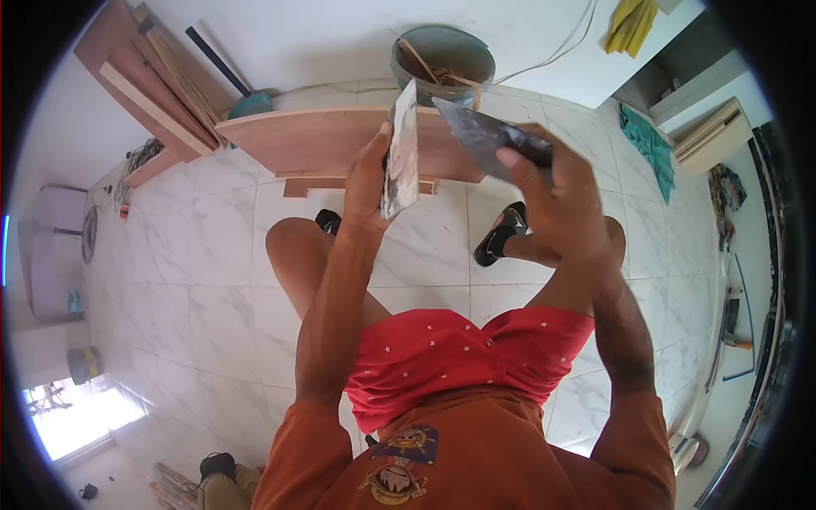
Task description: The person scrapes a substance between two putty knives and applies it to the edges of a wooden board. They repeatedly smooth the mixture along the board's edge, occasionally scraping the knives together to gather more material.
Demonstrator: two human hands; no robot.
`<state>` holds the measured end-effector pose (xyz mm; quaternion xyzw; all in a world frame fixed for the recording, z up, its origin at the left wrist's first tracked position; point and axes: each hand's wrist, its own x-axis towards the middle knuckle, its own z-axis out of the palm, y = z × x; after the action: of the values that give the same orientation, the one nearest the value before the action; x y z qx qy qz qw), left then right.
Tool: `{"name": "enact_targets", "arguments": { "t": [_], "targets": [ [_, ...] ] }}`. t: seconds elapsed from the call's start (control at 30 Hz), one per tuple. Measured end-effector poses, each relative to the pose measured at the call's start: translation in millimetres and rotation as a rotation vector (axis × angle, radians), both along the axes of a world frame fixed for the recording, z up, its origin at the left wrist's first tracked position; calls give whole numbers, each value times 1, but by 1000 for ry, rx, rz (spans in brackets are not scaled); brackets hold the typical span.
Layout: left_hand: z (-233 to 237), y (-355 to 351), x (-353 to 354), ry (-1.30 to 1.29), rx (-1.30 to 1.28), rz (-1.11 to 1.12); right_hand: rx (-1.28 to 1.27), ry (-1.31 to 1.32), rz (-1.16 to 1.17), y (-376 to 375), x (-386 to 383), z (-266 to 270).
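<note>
While I watch through the head camera, the left hand is wrapped around a thin flat plate. It holds the plate upright and nearly edge-on to me, in front of the wooden panel. The plate's visible face is smeared with pale and dark patches. At this angle I can't be sure what the stuff is, though it may be filler.

Just to the right of the plate, also in front of the panel, the right hand is clenched on the handle of a scraper. Its broad grey blade points toward the top of the plate. The tip looks very near the plate, but I cannot tell whether they touch.

The panel lies low on the tiled floor, with its long curved edge facing me. On my side of it I see both bare knees, red shorts and a black sandal below the panel's right end.

Behind the panel, against the white wall, stands a green bucket with sticks poking out. To the panel's left, planks lean on the wall, and a blue scoop with a dark handle sits close to the panel's left corner. Well off to the panel's right, a teal cloth lies on the floor.
</note>
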<state>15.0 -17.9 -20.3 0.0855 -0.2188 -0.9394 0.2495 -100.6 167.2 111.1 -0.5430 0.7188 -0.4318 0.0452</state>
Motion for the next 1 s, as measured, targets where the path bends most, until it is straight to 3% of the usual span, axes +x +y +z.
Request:
{"name": "enact_targets", "arguments": {
  "t": [0.07,0.17,0.3,0.43,0.53,0.57,0.67,0.77,0.87,0.97,1.0],
  "targets": [
    [24,16,-4,-200,2,204,-31,-7,-32,1,10,-16],
    [11,11,-6,-241,-194,367,126,-254,-173,4,15,-18],
    [2,4,-5,-242,-350,593,221,-355,-307,14,6,0],
    [14,13,-2,-290,-614,903,13,-422,-410,25,25,-5],
    [31,29,-2,-421,-827,1106,83,-537,-468,25,50,-41],
    [34,33,-1,-486,-904,1176,-33,-637,-411,24,51,-76],
    [27,42,-2,-441,-1103,1193,-242,-843,-401,7,66,-97],
    [16,46,-2,-367,-1252,1198,-250,-921,-403,-3,72,-91],
    [19,46,-2,-240,-1237,1160,-285,-865,-389,-10,69,-93],
    [19,40,8,-178,-1297,886,-286,-817,-410,-11,63,-92],
    [17,40,9,-204,-1349,892,-286,-805,-423,-11,61,-91]
  ]
}}
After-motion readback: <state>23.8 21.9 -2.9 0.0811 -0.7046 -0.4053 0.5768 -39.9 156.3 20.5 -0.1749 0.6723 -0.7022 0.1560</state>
